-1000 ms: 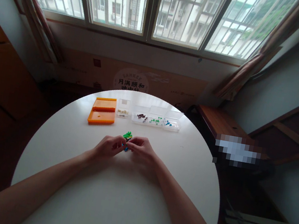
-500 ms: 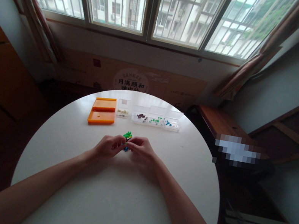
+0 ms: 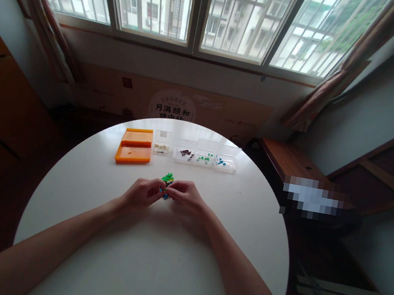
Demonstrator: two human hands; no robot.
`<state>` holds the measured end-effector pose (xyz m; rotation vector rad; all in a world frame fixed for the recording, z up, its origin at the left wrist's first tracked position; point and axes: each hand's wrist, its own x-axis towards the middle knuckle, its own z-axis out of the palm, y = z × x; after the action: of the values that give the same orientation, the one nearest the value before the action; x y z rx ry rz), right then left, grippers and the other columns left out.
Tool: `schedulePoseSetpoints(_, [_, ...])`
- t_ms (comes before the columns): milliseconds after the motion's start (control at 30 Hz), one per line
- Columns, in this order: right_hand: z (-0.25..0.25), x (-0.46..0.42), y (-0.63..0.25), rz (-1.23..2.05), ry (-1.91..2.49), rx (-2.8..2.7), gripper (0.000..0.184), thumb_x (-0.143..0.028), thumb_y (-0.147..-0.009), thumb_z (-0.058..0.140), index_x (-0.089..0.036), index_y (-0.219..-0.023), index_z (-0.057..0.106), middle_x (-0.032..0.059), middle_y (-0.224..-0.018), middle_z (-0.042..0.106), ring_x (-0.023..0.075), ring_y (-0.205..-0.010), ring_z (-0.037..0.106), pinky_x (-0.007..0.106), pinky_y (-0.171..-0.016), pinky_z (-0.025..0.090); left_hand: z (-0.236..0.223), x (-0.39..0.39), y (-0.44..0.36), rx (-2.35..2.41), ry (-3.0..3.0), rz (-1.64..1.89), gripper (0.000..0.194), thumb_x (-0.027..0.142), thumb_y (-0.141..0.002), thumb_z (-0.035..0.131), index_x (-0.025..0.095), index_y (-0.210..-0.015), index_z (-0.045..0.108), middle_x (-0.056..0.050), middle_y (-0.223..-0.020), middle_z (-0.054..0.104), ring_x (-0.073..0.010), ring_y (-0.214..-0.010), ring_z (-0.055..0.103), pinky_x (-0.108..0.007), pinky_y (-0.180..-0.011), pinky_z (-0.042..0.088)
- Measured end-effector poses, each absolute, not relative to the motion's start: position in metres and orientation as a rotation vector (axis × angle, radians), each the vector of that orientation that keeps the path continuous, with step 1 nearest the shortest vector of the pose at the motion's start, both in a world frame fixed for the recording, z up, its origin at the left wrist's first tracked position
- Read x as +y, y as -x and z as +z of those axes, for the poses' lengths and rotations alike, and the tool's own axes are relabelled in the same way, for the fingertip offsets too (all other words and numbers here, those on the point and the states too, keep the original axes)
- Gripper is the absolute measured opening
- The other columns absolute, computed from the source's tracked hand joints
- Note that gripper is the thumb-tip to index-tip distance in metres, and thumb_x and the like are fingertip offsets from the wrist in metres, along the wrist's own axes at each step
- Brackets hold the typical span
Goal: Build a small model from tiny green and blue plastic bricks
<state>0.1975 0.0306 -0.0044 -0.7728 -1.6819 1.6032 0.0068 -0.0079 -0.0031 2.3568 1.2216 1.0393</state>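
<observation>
A small building-block model in green, blue and dark pieces is between my two hands, above the middle of the white table. My left hand is closed, its thumb and fingertips against the model's left side. From the right, my right hand pinches at the model with thumb and forefinger. A small green bit shows where the fingertips of both hands meet. The fingers cover much of the model's middle, and only its green top and a little blue below stick out.
Beyond my hands are an orange tray, a small clear box of pale pieces, and a clear compartment box with dark, green and blue pieces in separate sections. A wooden bench stands right of the table, below the barred window.
Both hands stay in nearly the same place around the model. The fingertips and the model have shifted only very slightly.
</observation>
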Motion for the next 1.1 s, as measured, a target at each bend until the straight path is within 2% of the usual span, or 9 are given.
schedulePoseSetpoints(567, [-0.0056,0.0308,-0.1979,1.607,0.766,-1.677,0.039,-0.046,-0.066,0.070,-0.010,-0.079,0.069,0.0055,-0.067,0.066,0.0114,-0.058,0.055,0.023,-0.055,0.040,-0.0070,-0.0053,-0.0053,1.179,-2.373,1.084,0.018,0.029,-0.083,0.055,0.013,-0.080,0.063,0.005,-0.048,0.051,-0.0045,-0.043,0.040,-0.013,-0.048,0.035])
schedulePoseSetpoints(833, [-0.0018,0.0285,-0.1957,1.596,0.786,-1.623,0.037,-0.046,-0.065,0.071,-0.010,-0.076,0.067,0.0027,-0.061,0.063,0.0094,-0.054,0.051,0.022,-0.052,0.038,-0.0044,-0.0061,-0.0058,1.166,-2.336,1.075,0.014,0.024,-0.081,0.055,0.014,-0.084,0.064,0.003,-0.051,0.054,-0.0047,-0.044,0.043,-0.013,-0.048,0.036])
schedulePoseSetpoints(1100, [-0.0052,0.0305,-0.1963,1.557,0.813,-1.662,0.039,-0.047,-0.065,0.070,-0.010,-0.076,0.068,0.0025,-0.060,0.062,0.0095,-0.054,0.050,0.022,-0.052,0.038,-0.0043,-0.0052,-0.0055,1.181,-2.362,1.087,0.020,0.029,-0.085,0.053,0.013,-0.081,0.064,0.003,-0.050,0.054,-0.0051,-0.044,0.042,-0.013,-0.049,0.036])
